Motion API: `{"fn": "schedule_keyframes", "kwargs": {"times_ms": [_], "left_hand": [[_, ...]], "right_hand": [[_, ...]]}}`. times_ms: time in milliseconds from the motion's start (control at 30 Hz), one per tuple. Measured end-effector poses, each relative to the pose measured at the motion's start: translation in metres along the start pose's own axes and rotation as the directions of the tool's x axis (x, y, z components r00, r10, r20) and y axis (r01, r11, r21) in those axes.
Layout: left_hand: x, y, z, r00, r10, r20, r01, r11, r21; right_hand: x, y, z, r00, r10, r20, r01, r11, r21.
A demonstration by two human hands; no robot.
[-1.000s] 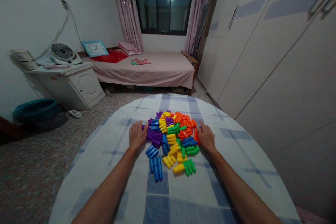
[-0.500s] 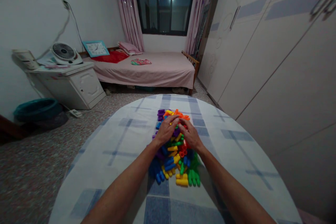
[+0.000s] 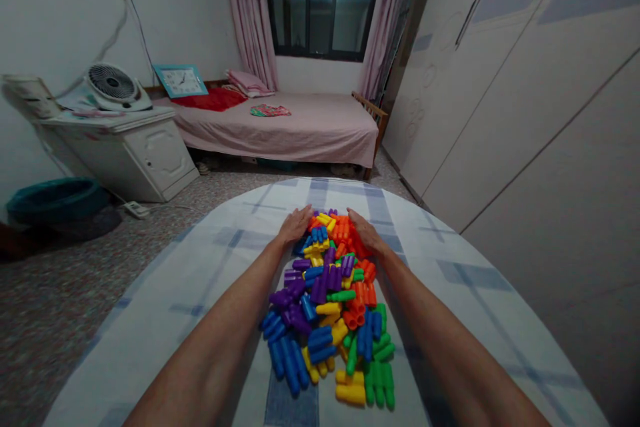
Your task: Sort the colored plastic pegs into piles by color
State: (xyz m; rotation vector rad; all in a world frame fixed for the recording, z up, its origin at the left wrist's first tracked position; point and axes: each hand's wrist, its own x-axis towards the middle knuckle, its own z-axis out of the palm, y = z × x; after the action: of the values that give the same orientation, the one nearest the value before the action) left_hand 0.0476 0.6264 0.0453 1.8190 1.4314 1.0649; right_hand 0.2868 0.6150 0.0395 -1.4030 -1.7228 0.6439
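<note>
A long pile of plastic finger-shaped toy pieces (image 3: 327,280) in blue, purple, yellow, green, orange and red lies on the checked tablecloth (image 3: 200,347). Beside the far left edge of this heap is my left hand (image 3: 296,224), its fingers stretched out and pointing away from me. My right hand (image 3: 364,233) lies along the far right edge, against the orange pieces (image 3: 343,228), fingers extended too. Neither hand is closed around a piece. At the near end lie a green piece (image 3: 380,383) and a blue piece (image 3: 289,363). Some right-hand fingers are partly hidden.
The table's rounded far edge faces a bed (image 3: 320,123) below a window. To the left stand a white cabinet (image 3: 155,157) with a fan (image 3: 114,85) and a teal bin (image 3: 57,199). A tall wardrobe (image 3: 525,133) rises on the right.
My hands have moved apart, from together over the top of the pile to its two far sides. More pieces show between them. The view has shifted closer to the table.
</note>
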Motion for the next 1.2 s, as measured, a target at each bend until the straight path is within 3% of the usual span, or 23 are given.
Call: {"fn": "schedule_keyframes", "kwargs": {"times_ms": [100,200,300,433,567,633,700,800,900,1067,1200], "left_hand": [[0.000,0.019,0.015,0.995,-0.018,0.102,0.038,0.979,-0.200],[-0.011,0.046,0.011,0.977,-0.006,0.214,0.086,0.927,-0.364],[-0.035,0.074,-0.007,0.965,0.110,0.239,-0.031,0.950,-0.310],[-0.091,0.098,-0.033,0.915,0.256,0.311,-0.199,0.958,-0.205],[-0.159,0.095,-0.052,0.809,0.440,0.390,-0.471,0.882,-0.017],[-0.187,0.083,-0.062,0.735,0.546,0.402,-0.629,0.770,0.105],[-0.207,0.068,-0.073,0.689,0.569,0.450,-0.709,0.658,0.253],[-0.225,0.048,-0.081,0.706,0.490,0.512,-0.700,0.595,0.396],[-0.230,0.038,-0.075,0.730,0.462,0.504,-0.676,0.593,0.436],[-0.217,0.044,-0.047,0.817,0.489,0.305,-0.576,0.672,0.465],[-0.192,0.060,-0.027,0.913,0.379,0.149,-0.406,0.820,0.404]], "right_hand": [[-0.001,-0.020,0.005,0.994,-0.010,0.108,-0.001,0.994,0.106],[-0.012,-0.045,-0.001,0.978,-0.069,0.196,0.016,0.965,0.263],[-0.035,-0.068,-0.012,0.969,-0.128,0.210,0.052,0.941,0.334],[-0.089,-0.093,-0.029,0.946,-0.248,0.207,0.211,0.960,0.183],[-0.158,-0.108,-0.048,0.851,-0.457,0.257,0.489,0.869,-0.074],[-0.191,-0.109,-0.056,0.796,-0.518,0.312,0.583,0.795,-0.168],[-0.219,-0.104,-0.062,0.767,-0.526,0.368,0.628,0.734,-0.259],[-0.246,-0.092,-0.060,0.761,-0.486,0.429,0.637,0.684,-0.355],[-0.253,-0.084,-0.046,0.788,-0.461,0.408,0.608,0.682,-0.405],[-0.227,-0.084,-0.019,0.848,-0.475,0.237,0.530,0.726,-0.438],[-0.191,-0.093,-0.010,0.923,-0.366,0.120,0.383,0.848,-0.366]]}}
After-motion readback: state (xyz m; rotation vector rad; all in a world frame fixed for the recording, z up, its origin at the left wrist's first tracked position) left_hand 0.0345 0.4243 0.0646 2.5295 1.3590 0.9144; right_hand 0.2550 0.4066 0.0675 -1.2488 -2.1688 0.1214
